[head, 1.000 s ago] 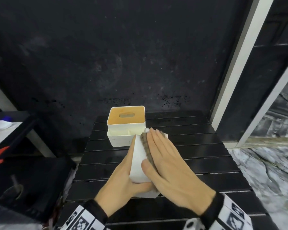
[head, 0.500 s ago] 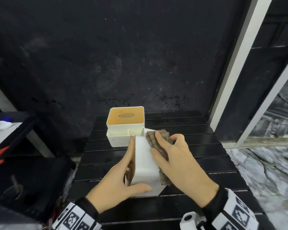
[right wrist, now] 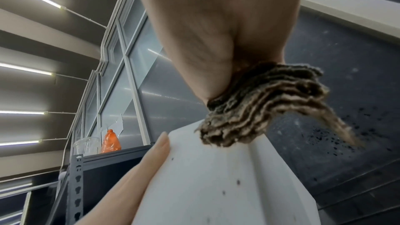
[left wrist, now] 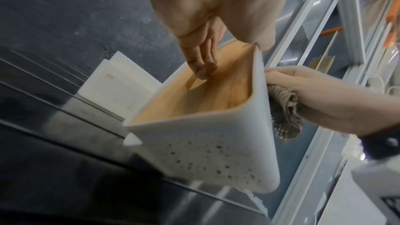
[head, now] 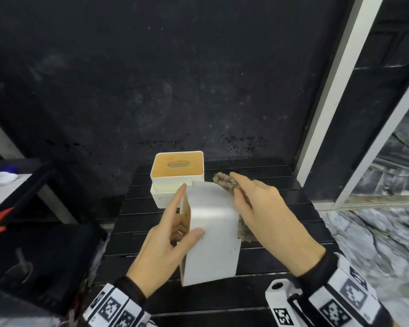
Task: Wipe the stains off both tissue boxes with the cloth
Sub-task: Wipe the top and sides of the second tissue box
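A white tissue box (head: 210,234) with an orange lid stands tipped on its side on the black slatted table (head: 281,208). My left hand (head: 175,234) holds it, thumb on the white face and fingers against the orange lid (left wrist: 212,91). Dark specks dot its near face (left wrist: 212,163) and another face (right wrist: 223,192). My right hand (head: 253,204) grips a brown ribbed cloth (head: 226,184) against the box's far right edge; the cloth (right wrist: 255,109) bunches under the palm. A second white box (head: 177,175) with an orange lid stands upright behind.
A dark speckled wall (head: 175,90) rises behind the table. A white frame post (head: 328,90) and glass stand at the right, marble floor (head: 376,232) beyond. A black shelf unit (head: 33,220) sits at the left, close to the table's edge.
My right hand went from lying flat on the cloth over the box's side to gripping the bunched cloth, sliding up and right to the far edge. The box's white face now shows.
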A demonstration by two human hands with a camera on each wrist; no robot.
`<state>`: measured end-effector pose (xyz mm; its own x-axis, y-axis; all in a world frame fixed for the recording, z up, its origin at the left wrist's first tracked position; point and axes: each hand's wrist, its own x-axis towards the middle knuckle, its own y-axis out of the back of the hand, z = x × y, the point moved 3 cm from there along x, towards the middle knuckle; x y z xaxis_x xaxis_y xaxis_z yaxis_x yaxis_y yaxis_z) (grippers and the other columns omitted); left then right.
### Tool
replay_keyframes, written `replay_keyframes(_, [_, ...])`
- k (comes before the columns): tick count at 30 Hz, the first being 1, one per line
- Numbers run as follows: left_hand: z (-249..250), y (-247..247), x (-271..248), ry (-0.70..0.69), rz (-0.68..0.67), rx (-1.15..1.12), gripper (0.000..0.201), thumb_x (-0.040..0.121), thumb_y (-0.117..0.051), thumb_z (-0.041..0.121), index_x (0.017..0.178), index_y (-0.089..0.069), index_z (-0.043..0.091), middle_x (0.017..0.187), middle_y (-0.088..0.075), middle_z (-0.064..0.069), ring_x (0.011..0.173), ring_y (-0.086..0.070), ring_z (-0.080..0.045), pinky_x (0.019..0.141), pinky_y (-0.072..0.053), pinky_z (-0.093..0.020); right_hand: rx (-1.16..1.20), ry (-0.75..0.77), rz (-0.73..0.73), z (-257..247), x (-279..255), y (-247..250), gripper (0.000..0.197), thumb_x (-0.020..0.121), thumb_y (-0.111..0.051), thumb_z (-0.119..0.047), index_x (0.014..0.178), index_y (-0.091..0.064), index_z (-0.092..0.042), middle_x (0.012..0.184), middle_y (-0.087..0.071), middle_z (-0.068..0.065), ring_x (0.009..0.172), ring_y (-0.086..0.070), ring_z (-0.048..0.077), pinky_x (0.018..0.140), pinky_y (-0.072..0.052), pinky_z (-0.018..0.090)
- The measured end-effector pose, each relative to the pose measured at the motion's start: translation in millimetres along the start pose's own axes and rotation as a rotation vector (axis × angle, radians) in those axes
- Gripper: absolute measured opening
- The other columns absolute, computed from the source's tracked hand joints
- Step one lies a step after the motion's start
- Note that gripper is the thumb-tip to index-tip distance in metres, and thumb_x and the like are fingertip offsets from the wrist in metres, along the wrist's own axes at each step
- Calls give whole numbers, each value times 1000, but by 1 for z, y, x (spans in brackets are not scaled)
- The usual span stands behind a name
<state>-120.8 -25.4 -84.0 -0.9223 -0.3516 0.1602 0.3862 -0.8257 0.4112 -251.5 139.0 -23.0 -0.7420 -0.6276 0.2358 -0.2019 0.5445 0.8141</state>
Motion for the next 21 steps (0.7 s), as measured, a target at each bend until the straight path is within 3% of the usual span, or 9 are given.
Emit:
replay_keyframes(2, [8, 3, 5, 9, 66, -16, 82, 82, -60, 64, 155, -23, 60, 108, -76, 15, 101, -75, -10, 89, -62, -36, 47, 21, 35, -3, -5, 1, 46, 106, -44, -29, 152, -42, -26, 121, -63, -2, 103, -61, 14, 92, -52, 24])
replay_keyframes(6, [20, 5, 15, 81, 105, -2, 68, 84, -57, 64, 146, -32, 53, 92, -78, 9, 86, -77, -12, 79, -65, -39, 71, -43, 25, -4, -13, -4, 50, 105, -42, -35, 154, -36, -31, 138, -56, -7, 119, -56, 10, 104, -47, 22])
replay_keyframes(9, [16, 7, 23, 131, 127, 24, 58, 86, -58, 67, 139, -37, 55, 92, -77, 9, 86, -76, -13, 82, -65, -44, 90, -85, 64, -3, -17, -7, 51, 104, -44, -35, 155, -36, -31, 141, -55, -7, 121, -56, 10, 102, -44, 19])
replay_keyframes(15, [12, 5, 30, 185, 133, 32, 46, 97, -55, 63, 139, -42, 50, 90, -76, 2, 82, -75, -15, 82, -64, -49, 100, -72, 43, -4, -26, -17, 51, 105, -42, -35, 155, -34, -32, 143, -52, -5, 123, -54, 11, 105, -48, 25])
replay_keyframes(19, [15, 1, 29, 200, 84, 27, 46, 99, -49, 66, 141, -34, 62, 91, -75, -7, 86, -75, -21, 86, -63, -51, 85, -81, 29, -1, -23, -24, 51, 105, -42, -35, 156, -34, -31, 144, -49, -4, 125, -52, 11, 106, -43, 21])
replay_keyframes(21, [16, 0, 23, 194, 61, 15, 50, 98, -49, 65, 145, -32, 62, 94, -76, 3, 92, -74, -14, 93, -61, -46, 105, -92, 28, 3, -21, -28, 49, 105, -43, -35, 154, -37, -31, 140, -51, -5, 120, -52, 8, 102, -42, 16])
